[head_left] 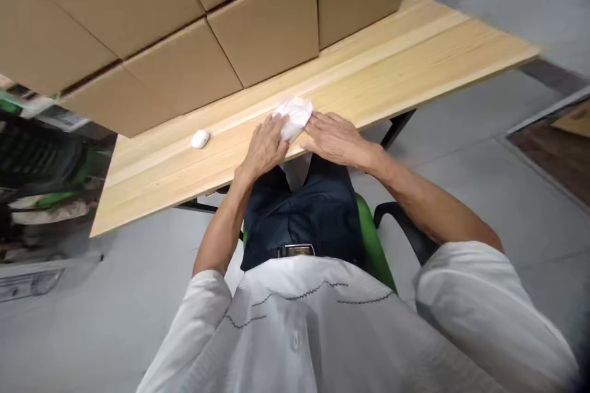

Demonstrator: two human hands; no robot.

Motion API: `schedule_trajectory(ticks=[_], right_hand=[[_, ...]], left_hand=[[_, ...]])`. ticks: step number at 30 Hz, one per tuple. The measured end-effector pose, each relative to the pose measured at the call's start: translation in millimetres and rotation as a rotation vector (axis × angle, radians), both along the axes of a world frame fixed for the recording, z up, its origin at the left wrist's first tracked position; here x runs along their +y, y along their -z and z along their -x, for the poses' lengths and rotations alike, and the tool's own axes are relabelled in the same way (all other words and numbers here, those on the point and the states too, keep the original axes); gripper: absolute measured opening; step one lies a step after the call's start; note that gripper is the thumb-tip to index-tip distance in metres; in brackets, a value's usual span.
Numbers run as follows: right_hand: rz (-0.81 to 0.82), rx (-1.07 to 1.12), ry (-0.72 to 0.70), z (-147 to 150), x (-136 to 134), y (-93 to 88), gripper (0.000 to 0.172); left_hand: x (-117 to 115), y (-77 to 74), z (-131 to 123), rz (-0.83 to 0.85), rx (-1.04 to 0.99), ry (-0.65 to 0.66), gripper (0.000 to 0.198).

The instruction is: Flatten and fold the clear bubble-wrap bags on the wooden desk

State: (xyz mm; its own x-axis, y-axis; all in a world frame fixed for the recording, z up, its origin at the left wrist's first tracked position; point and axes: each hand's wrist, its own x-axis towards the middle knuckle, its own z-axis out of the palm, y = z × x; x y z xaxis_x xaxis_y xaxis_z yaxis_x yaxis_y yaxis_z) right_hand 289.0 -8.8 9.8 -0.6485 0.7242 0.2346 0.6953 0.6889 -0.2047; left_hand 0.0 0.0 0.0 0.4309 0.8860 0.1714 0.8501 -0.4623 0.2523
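Observation:
A crumpled white cloth or tissue (295,115) lies on the light wooden table (396,67) near its front edge. My left hand (266,147) rests on the table with its fingers pressed against the near left side of the white wad. My right hand (335,136) lies flat beside it, fingers stretched toward the wad's right side and touching it. A small white rounded object (200,139) sits alone on the table to the left of my hands.
Several large cardboard boxes (258,31) are stacked along the back of the table. I sit on a green chair (371,239) with a black armrest (405,227). Green crates and clutter (41,166) stand at the left. Grey floor (470,159) surrounds the table.

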Motion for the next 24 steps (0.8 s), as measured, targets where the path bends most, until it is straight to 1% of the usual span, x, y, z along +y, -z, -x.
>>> schedule_trajectory(ticks=[3,6,9,11,12,14,16,19,21,24], right_hand=[[-0.010,0.017,-0.002,-8,7,6.2,0.076],[-0.025,0.075,0.021,-19,15,16.9,0.078],[-0.048,0.171,0.099,-32,21,27.8,0.079],[-0.079,0.239,0.144,-36,20,31.1,0.078],[-0.100,0.268,0.140,-36,18,31.0,0.076],[-0.142,0.308,0.068,-30,15,28.3,0.074],[-0.162,0.320,-0.055,-19,15,24.4,0.072],[-0.142,0.298,-0.193,-2,24,21.6,0.071],[-0.108,0.279,-0.221,5,33,22.1,0.071],[-0.071,0.273,-0.215,6,42,22.9,0.069]], left_hand=[[-1,0.7,-1,0.006,-0.021,-0.005,0.085],[-2,0.2,-3,0.011,-0.020,-0.009,0.084],[-2,-0.3,-5,0.019,-0.003,-0.016,0.085],[-2,0.4,-5,0.027,0.005,-0.016,0.086],[-2,1.0,-4,0.028,0.006,-0.013,0.087],[-2,2.4,-3,0.022,-0.001,-0.006,0.088],[-1,3.4,-1,0.020,-0.013,-0.005,0.090],[0,3.4,1,0.046,-0.026,0.007,0.091],[1,2.9,3,0.071,-0.034,0.026,0.093],[3,2.0,7,0.107,-0.054,0.051,0.099]])
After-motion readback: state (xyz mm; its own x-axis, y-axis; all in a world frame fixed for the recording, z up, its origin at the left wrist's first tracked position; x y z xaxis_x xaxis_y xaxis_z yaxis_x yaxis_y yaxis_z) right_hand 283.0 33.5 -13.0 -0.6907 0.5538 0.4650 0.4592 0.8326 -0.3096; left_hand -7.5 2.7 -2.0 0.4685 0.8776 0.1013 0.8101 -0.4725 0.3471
